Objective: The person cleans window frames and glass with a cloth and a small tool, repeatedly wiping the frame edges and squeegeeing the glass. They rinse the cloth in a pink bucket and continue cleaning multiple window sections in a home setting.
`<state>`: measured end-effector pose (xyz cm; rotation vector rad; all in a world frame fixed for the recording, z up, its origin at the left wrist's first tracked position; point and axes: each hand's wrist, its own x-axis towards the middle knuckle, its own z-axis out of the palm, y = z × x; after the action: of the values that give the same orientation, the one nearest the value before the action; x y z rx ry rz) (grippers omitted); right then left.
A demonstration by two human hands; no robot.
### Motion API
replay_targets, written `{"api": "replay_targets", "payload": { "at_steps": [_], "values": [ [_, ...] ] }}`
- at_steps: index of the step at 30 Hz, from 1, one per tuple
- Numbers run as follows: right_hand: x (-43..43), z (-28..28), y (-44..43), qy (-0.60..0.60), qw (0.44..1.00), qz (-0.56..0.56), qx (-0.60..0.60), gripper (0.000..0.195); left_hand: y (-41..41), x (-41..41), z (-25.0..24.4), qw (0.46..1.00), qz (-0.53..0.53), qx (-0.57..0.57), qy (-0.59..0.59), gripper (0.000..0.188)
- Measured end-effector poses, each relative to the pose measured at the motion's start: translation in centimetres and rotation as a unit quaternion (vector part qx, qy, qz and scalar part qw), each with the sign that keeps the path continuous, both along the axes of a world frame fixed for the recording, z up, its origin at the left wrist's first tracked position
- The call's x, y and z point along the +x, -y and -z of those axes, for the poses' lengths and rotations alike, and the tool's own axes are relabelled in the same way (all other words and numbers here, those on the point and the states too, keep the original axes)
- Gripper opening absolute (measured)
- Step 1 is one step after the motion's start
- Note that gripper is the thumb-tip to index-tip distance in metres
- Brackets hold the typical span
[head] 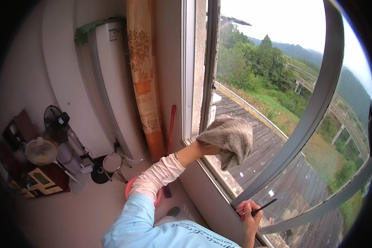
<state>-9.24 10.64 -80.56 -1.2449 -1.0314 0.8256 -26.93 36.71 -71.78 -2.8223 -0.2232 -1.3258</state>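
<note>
My left hand [209, 149] reaches out at the open window. A grey-brown cloth [228, 136] covers most of it and hangs from it, so the fingers are hidden. Lower right, my right hand [250, 217] grips a screwdriver [268, 204] with a dark shaft and a red and black handle. Its shaft points up and to the right, before the glass. That hand is beside the lower corner of the grey metal sash [303, 136]. The window track [215, 176] runs along the sill below my left forearm.
A red-handled broom [171, 130] leans by the wall near a pink basin [130, 186], partly behind my arm. Further left are a round stool [112, 162], fans [54, 124] and a small cabinet [46, 179]. A curtain [144, 93] hangs beside a standing air conditioner [111, 77]. Outside lies a roof [266, 145].
</note>
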Motion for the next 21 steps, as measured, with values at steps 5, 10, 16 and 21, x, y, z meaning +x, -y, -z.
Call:
{"api": "replay_targets", "payload": {
  "at_steps": [5,10,16,21],
  "values": [
    [-3.0,2.8,-7.4,0.197,0.976,-0.006,0.094,0.028,-10.5,-5.0,-14.0,0.969,0.048,0.063,0.234,0.058],
    [-8.0,-1.1,-14.0,0.072,0.996,-0.038,-0.03,0.025,-13.8,-9.6,-32.7,0.93,0.077,-0.103,0.344,0.052],
    [-8.0,1.9,-20.1,-0.144,0.987,-0.023,-0.064,0.015,-17.5,-6.3,-44.4,0.847,0.252,-0.139,0.446,0.052],
    [-8.9,2.4,-21.4,0.126,0.983,0.077,-0.105,0.026,-23.0,-3.1,-53.7,0.94,0.251,0.032,0.229,0.035]
  ]
}}
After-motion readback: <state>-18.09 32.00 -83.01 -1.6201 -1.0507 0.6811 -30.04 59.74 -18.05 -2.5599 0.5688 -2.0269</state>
